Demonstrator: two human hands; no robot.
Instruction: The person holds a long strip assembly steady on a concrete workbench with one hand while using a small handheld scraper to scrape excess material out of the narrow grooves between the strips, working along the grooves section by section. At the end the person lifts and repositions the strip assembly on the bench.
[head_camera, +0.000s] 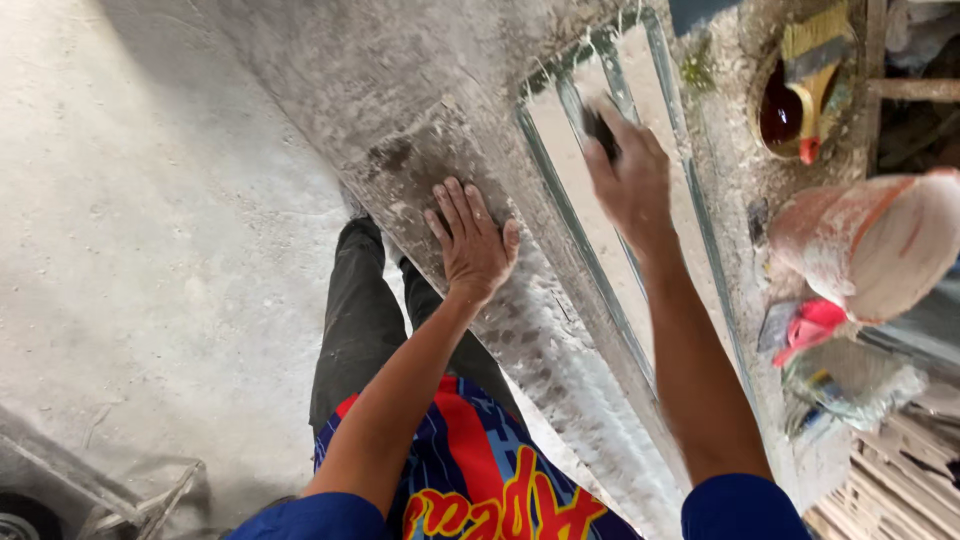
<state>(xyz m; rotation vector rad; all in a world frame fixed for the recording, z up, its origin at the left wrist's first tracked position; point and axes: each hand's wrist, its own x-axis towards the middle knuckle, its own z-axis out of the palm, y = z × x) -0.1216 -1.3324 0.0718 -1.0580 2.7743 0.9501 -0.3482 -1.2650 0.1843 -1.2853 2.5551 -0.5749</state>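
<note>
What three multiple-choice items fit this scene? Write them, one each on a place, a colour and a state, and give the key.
1. Where does the left hand rest?
A. flat on the dusty grey board
B. on the bucket
C. on the floor

2. What colour is the tip of the handle of the brush lying over the tin?
A. blue
B. red
C. white

3. How is the right hand set?
A. open and empty
B. closed round a small dark thing
C. flat on the floor

Key: 1 A, the palm lies spread on the board beside the metal frame. 2 B, the end of the yellow handle shows red. 3 B, the fingers curl round the dark thing over the frame; motion blur hides what it is.
</note>
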